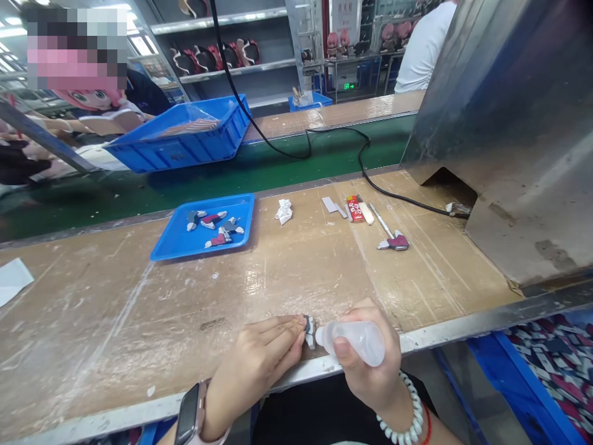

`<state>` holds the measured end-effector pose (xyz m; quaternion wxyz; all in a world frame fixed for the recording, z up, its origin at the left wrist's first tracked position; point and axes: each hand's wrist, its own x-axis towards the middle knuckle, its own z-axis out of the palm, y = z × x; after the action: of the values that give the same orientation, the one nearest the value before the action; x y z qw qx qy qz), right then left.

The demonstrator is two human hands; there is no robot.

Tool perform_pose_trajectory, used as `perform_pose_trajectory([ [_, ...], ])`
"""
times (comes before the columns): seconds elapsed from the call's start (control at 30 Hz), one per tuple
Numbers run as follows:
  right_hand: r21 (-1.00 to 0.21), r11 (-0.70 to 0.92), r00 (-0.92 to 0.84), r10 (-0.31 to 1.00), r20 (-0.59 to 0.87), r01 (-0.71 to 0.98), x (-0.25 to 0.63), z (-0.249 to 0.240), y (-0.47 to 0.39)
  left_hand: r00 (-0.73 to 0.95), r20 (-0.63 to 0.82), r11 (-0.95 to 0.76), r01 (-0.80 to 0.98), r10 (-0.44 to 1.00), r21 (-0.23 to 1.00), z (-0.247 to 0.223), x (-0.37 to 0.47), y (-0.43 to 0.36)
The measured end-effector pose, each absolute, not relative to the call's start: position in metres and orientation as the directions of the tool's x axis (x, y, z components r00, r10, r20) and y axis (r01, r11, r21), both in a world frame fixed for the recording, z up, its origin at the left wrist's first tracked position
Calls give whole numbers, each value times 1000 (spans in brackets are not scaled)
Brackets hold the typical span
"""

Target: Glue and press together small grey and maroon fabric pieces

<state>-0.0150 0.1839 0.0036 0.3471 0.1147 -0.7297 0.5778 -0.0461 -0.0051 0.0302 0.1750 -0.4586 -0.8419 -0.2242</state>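
My left hand (271,349) is closed on a small grey and white figure part (309,332) at the table's front edge, and the fingers hide much of it. In my right hand (377,352) is a translucent white squeeze bottle (356,340), tilted sideways, its tip pointing at the part. Whether tip and part touch I cannot tell. A blue tray (201,250) farther back on the left holds several similar parts in grey, maroon and white. On the right, a maroon and white part (396,241) lies against a thin white stick (380,217).
A crumpled tissue (284,211) and a red packet (356,209) lie mid-table. A black cable (412,202) runs to a metal housing (523,154) at right. Beyond the green belt (287,167) stands a blue crate (185,148). A bin of parts (556,364) sits lower right. Other people are nearby.
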Motion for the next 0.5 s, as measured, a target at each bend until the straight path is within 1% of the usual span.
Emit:
perform_pose_trajectory([
  [0.17,-670,408,-648,215,731,-620,-13,8,184,-550,479,483,834,684,268,29,-45,-6],
  [0.33,-448,563,-457,135,879,-695,-10,10,181,-570,474,493,821,672,288,27,-44,-8],
  [0.43,-338,611,-390,52,919,-716,-7,14,179,-578,474,505,814,664,287,24,-43,-8],
  [0.5,-286,640,-377,-7,926,-713,-4,16,176,-582,476,513,811,660,281,23,-42,-7],
])
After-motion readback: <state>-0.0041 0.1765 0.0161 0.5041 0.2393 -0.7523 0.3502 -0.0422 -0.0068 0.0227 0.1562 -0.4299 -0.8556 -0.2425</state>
